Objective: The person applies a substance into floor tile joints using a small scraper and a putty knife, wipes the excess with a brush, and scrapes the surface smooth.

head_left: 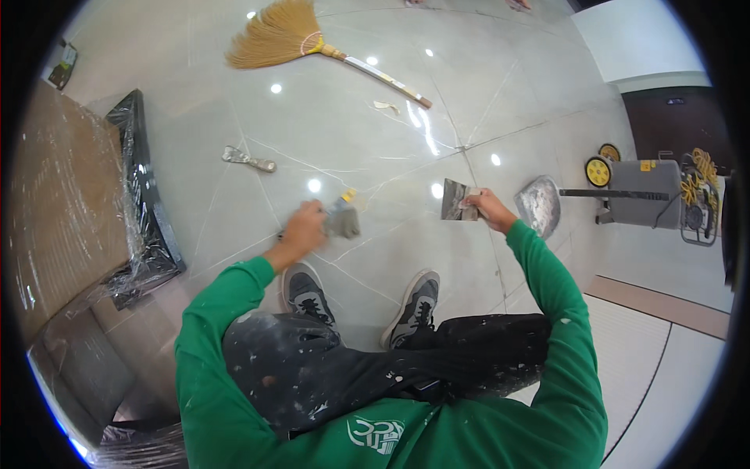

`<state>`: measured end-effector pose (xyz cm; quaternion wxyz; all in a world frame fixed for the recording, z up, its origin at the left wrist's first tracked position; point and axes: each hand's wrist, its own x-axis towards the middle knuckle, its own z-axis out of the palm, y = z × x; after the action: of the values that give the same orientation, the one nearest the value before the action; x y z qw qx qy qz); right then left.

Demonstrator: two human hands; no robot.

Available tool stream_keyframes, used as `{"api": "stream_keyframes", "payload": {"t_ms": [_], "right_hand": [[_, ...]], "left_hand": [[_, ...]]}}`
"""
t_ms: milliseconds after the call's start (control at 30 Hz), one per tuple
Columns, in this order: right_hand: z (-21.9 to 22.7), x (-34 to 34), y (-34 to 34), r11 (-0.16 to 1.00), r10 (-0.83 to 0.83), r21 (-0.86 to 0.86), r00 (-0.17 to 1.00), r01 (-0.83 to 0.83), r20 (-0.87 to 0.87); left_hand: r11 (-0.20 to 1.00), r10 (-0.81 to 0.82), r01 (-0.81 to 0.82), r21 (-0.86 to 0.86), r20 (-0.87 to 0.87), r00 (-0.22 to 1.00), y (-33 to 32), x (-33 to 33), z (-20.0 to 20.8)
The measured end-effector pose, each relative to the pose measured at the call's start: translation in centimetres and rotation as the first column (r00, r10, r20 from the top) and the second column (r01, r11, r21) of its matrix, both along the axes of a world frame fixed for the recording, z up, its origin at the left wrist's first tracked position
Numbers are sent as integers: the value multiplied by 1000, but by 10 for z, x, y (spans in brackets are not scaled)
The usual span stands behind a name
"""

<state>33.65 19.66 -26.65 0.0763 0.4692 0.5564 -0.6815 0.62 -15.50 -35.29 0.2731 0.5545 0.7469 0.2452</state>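
Observation:
My left hand (pixel 303 228) is closed around a putty knife, its grey blade (pixel 344 223) pointing right over the tiles; both are a little blurred. Just beyond that blade is a tool with a yellow-tipped handle (pixel 348 195), partly hidden, its kind unclear. Off to the right, the fingers of my right hand (pixel 492 209) pinch a broad, smeared flat scraper (pixel 455 200), held apart from the putty knife. Another putty knife (pixel 250 159), with a dirty blade and handle, lies on the floor beyond my left hand.
A straw broom (pixel 281 35) lies at the far side, a small pale scrap (pixel 386 107) near its handle. Right of my right hand is a long-handled metal dustpan (pixel 539 207), before a grey wheeled machine (pixel 644 187). Plastic-wrapped panels (pixel 70 211) stand at left. My shoes (pixel 308 293) are close below.

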Motion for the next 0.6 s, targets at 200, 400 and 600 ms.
{"api": "stream_keyframes", "payload": {"t_ms": [200,400,600], "right_hand": [[-116,132,-7,849,-489,-225,872,478,6],[-144,19,-89,663,-724,-286,690,692,-11],[-47,-158,-110,886,-406,-354,870,300,-279]], "left_hand": [[845,525,-485,225,-179,832,8,-87,-17],[599,801,-763,245,-153,579,-49,-127,11],[657,627,-753,-41,585,515,-58,-86,52]]}}
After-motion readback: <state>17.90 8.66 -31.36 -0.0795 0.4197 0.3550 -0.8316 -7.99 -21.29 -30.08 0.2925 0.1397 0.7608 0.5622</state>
